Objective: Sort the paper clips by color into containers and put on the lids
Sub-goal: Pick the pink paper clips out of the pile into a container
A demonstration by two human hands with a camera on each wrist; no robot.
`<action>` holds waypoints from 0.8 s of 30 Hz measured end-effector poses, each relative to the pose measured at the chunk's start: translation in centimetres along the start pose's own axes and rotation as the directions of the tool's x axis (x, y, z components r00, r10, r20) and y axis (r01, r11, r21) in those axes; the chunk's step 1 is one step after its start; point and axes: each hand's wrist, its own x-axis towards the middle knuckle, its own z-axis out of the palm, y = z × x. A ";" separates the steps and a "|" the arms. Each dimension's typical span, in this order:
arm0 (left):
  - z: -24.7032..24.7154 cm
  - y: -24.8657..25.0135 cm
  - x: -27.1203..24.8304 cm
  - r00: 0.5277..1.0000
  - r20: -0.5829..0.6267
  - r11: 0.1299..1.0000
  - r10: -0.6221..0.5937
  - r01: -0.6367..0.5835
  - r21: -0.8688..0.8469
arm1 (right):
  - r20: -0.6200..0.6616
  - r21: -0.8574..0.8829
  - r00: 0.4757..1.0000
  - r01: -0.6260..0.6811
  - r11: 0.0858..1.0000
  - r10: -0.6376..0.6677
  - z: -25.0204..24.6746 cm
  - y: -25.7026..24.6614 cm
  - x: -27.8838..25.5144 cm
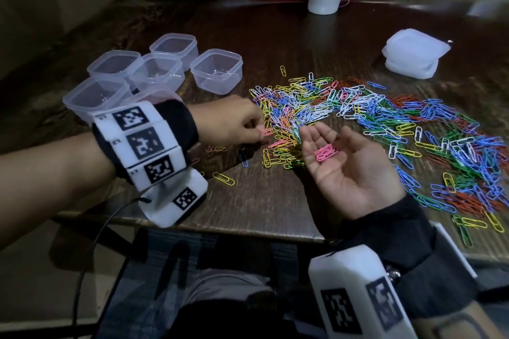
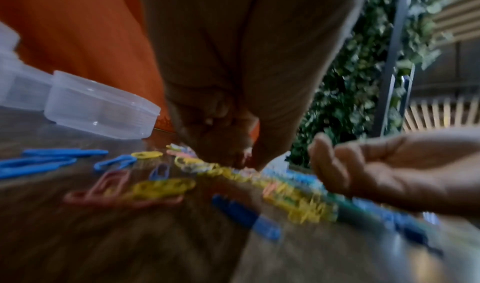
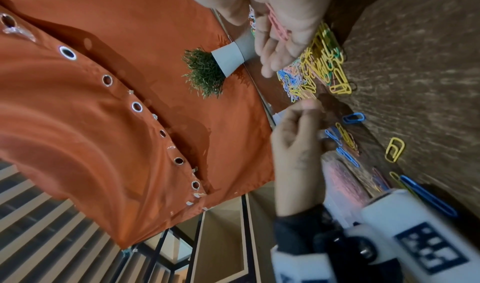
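At the near-left fringe of the paper clip pile (image 1: 371,124), left hand (image 1: 234,121) fingers pinch one pink clip (image 1: 265,131). Right hand (image 1: 344,162), palm up, fingers relaxed, cradles collected pink clips (image 1: 326,152). Pink sorting is under way; next, carry them to the clear containers (image 1: 165,69) at the worktop's left edge.

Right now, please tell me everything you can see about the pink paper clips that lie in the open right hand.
The pink paper clips are a small loose bunch of thin bent wire with a glossy pink coating. They lie flat and tangled in the palm of the right hand, which is turned palm up with relaxed fingers, just above the table edge of the mixed clip pile. Only the palm touches them. Their exact count cannot be told. The left hand pinches another pink clip nearby.
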 end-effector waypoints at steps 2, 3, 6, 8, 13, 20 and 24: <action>-0.7 0.8 -0.3 0.999 -0.049 0.980 0.018 -0.028 -0.198 | 0.008 -0.039 1.000 -0.004 0.999 0.004 0.6 0.5 0.1; -0.8 1.6 -0.3 0.997 -0.075 0.961 0.031 -0.050 -0.270 | 0.020 -0.047 1.000 0.000 0.999 0.001 0.9 0.8 0.2; -0.8 4.0 0.1 0.991 -0.107 0.938 0.080 -0.111 -0.328 | 0.080 0.016 0.997 0.002 1.000 -0.003 2.0 1.4 0.3; -1.2 4.6 0.4 0.986 -0.142 0.933 0.085 -0.129 -0.336 | 0.095 0.059 0.995 -0.009 0.998 0.004 1.9 1.0 0.2; -1.2 2.1 1.5 0.987 -0.111 0.917 -0.117 0.064 -0.395 | 0.020 0.104 0.999 0.036 0.994 -0.038 0.0 -1.4 0.0; 0.0 1.6 2.4 0.980 0.080 0.960 -0.181 0.193 -0.201 | 0.015 0.057 0.998 0.058 0.997 -0.059 -0.1 -1.9 -0.3; -0.9 1.3 1.3 0.983 0.023 0.932 -0.182 0.180 -0.314 | 0.026 0.057 0.999 0.039 0.998 -0.040 -0.1 -1.4 -0.1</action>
